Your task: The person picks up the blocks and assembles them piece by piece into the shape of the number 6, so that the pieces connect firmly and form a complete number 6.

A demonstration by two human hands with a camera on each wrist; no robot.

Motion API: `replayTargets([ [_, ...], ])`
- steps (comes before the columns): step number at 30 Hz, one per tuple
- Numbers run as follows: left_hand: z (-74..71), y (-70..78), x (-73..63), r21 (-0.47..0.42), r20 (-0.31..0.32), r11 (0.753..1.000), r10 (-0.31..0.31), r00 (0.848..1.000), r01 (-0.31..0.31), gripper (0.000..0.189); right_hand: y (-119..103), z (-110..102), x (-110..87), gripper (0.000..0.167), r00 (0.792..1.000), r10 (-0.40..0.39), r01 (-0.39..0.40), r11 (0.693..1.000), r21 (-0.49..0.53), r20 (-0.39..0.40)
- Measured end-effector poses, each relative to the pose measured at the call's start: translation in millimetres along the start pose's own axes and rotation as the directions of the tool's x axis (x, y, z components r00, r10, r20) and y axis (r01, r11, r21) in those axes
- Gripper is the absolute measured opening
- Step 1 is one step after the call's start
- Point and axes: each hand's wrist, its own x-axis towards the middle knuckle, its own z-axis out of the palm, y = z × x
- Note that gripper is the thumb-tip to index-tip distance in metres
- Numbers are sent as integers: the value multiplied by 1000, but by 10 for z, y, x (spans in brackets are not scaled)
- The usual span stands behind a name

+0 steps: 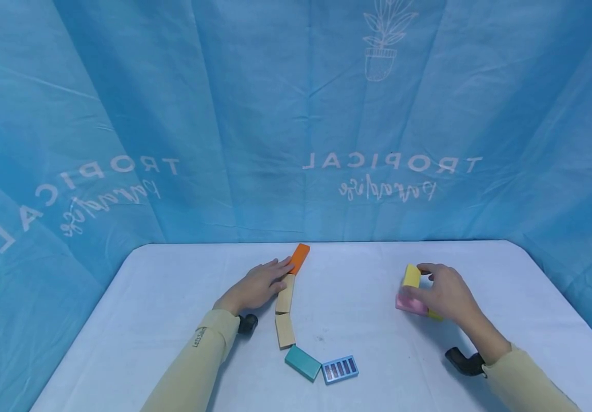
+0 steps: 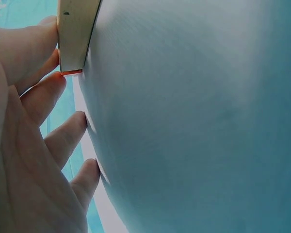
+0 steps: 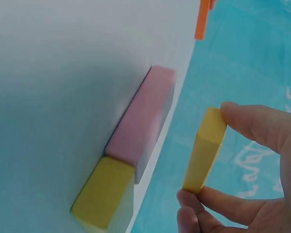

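My left hand (image 1: 257,286) lies beside a row of blocks with its fingers extended. Its fingertips touch the orange block (image 1: 301,256), and the thumb touches the upper wooden block (image 1: 286,296). Over on the right, my right hand (image 1: 445,292) pinches a yellow block (image 3: 202,150) between thumb and fingers, held up off the table. Below that block lie a pink block (image 3: 143,116) and a second yellow block (image 3: 104,191), end to end. In the head view the right hand partly covers the pink block and most of the second yellow one.
The row continues toward me with another wooden block (image 1: 285,331), a teal block (image 1: 303,363) and a light blue block with dark stripes (image 1: 340,369). All sit on a white-covered table (image 1: 357,320). A blue printed curtain (image 1: 254,114) hangs behind and at the sides.
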Motion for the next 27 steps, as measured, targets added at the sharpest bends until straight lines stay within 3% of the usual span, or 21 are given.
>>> replayTargets([
  [27, -7, 14, 6, 1, 2, 1000, 8, 1000, -8, 52, -289, 135, -343, 69, 998, -60, 60, 997, 40, -1],
])
